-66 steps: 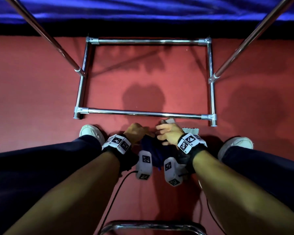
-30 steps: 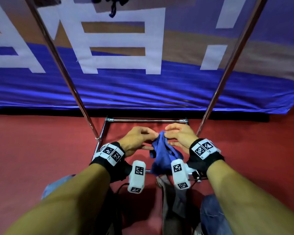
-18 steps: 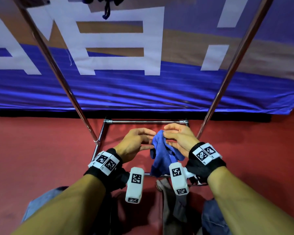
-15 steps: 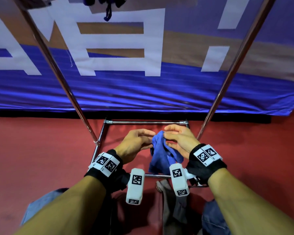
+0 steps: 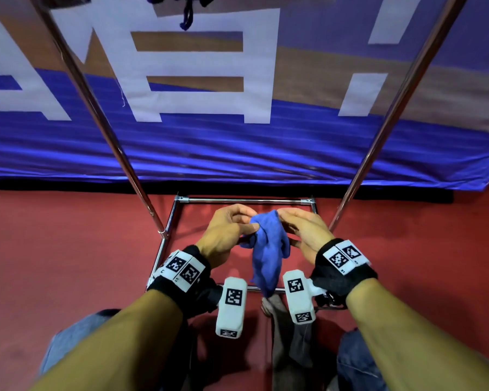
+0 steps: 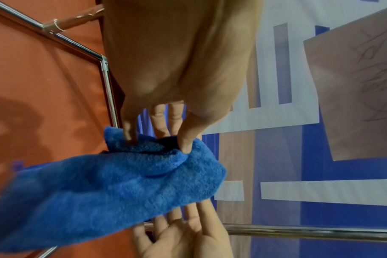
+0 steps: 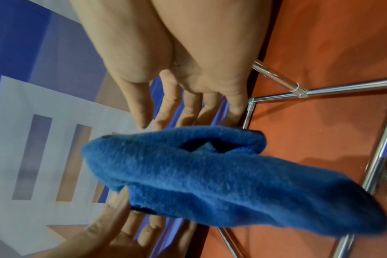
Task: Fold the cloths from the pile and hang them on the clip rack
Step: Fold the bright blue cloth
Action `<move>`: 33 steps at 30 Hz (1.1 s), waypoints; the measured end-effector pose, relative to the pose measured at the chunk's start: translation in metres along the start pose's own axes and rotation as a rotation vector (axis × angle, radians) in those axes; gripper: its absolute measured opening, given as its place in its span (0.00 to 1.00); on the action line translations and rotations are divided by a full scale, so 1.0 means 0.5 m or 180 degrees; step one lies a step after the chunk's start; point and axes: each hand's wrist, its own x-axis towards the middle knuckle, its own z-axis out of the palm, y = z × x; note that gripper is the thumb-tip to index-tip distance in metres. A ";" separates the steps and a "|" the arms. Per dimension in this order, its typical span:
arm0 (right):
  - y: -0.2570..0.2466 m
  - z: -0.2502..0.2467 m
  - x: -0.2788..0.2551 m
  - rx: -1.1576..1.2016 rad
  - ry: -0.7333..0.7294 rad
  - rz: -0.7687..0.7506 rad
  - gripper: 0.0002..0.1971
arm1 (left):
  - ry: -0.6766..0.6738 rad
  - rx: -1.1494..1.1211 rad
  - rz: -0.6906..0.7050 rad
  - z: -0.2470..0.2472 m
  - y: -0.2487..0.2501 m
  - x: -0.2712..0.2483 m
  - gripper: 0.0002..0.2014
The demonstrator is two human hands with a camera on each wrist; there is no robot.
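Observation:
A blue fleecy cloth (image 5: 268, 251) hangs bunched in the air between my hands, over the rack's base frame (image 5: 243, 199). My left hand (image 5: 249, 221) pinches its upper edge between thumb and fingers (image 6: 186, 139). My right hand (image 5: 281, 217) lies against the other side of that edge with its fingers (image 7: 188, 111) nearly straight and running behind the cloth (image 7: 210, 174); its thumb ends just short of the cloth. The rest of the pile, a grey cloth (image 5: 291, 334), lies on the floor below my wrists. A dark blue item (image 5: 187, 12) hangs at the top edge.
Two slanting chrome poles (image 5: 96, 108) (image 5: 407, 94) of the rack rise left and right of my hands. A blue, white and brown banner (image 5: 237, 150) hangs behind. The floor is red carpet (image 5: 54, 263). My knees in jeans (image 5: 68, 340) show below.
The view has swung up from the floor to the banner. Both hands have lifted the blue cloth from beside my feet up in front of me; over the last half second they barely move.

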 end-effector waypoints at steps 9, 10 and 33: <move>0.009 -0.006 0.002 -0.0219 -0.0093 0.0296 0.14 | -0.0171 -0.0295 0.0231 -0.006 -0.001 0.003 0.12; 0.011 -0.005 0.004 -0.0204 -0.0135 0.0323 0.16 | -0.0193 -0.0336 0.0272 -0.006 -0.001 0.002 0.11; 0.012 -0.002 0.010 -0.0078 -0.0162 -0.0087 0.24 | 0.0088 -0.0161 -0.0312 -0.002 0.002 0.005 0.12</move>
